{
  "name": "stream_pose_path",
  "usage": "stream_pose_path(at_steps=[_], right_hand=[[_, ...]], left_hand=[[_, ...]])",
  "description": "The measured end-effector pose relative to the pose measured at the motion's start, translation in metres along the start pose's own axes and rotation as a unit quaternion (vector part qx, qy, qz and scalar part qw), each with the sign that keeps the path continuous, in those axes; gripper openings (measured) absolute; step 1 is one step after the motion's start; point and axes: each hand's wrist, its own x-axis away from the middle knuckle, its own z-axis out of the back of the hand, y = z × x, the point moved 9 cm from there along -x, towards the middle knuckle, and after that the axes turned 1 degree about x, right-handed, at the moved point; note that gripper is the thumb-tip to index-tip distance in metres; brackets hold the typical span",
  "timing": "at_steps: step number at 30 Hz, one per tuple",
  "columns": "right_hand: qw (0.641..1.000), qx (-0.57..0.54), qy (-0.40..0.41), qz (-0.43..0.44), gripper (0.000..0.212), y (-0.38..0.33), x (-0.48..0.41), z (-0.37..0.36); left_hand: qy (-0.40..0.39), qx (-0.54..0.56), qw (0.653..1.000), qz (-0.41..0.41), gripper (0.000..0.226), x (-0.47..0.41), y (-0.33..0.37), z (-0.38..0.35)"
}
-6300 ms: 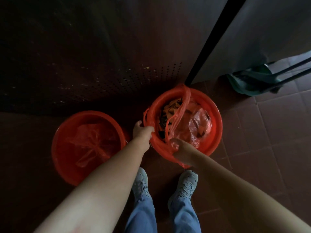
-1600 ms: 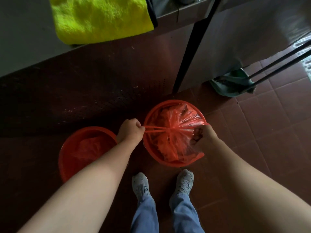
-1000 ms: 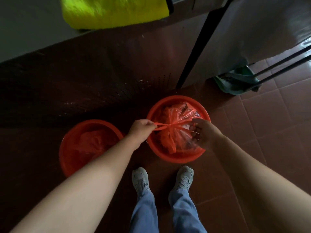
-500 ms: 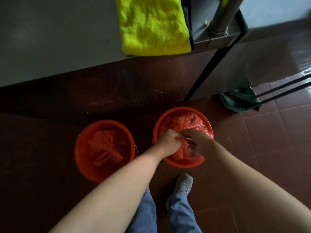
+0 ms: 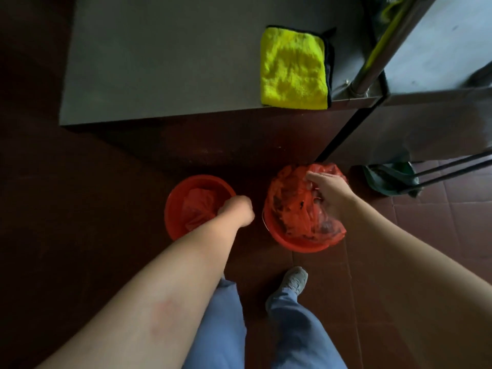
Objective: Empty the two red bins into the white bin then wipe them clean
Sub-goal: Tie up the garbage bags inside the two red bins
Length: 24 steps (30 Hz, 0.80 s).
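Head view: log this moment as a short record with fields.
Left red bin: on floor, red liner inside
Right red bin: on floor, filled red bag bulging above rim
Left hand: curled at left bin's rim, grip unclear
Right hand: on the filled bag, grip hidden
Yellow cloth: on steel counter
White bin: not in view
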Motion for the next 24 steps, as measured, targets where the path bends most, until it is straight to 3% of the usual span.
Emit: stream_pose_path(at_steps=[5, 12, 24], right_hand=[[0.998, -0.054, 0.039, 0.012, 0.013, -0.014, 0.029, -0.027], [0.96, -0.191, 0.205, 0.015, 0.023, -0.008, 0.085, -0.043], [0.913, -0.238, 0.329, -0.024, 0.017, 0.028, 0.19, -0.12]], left_hand=[[0.021, -0.008, 1.0, -0.013, 0.03, 0.023, -0.036, 0.032], [0.039, -0.05, 0.996, -0.065, 0.032, 0.04, -0.108, 0.101], [0.038, -0.086, 0.986, -0.139, 0.033, 0.083, -0.176, 0.171]])
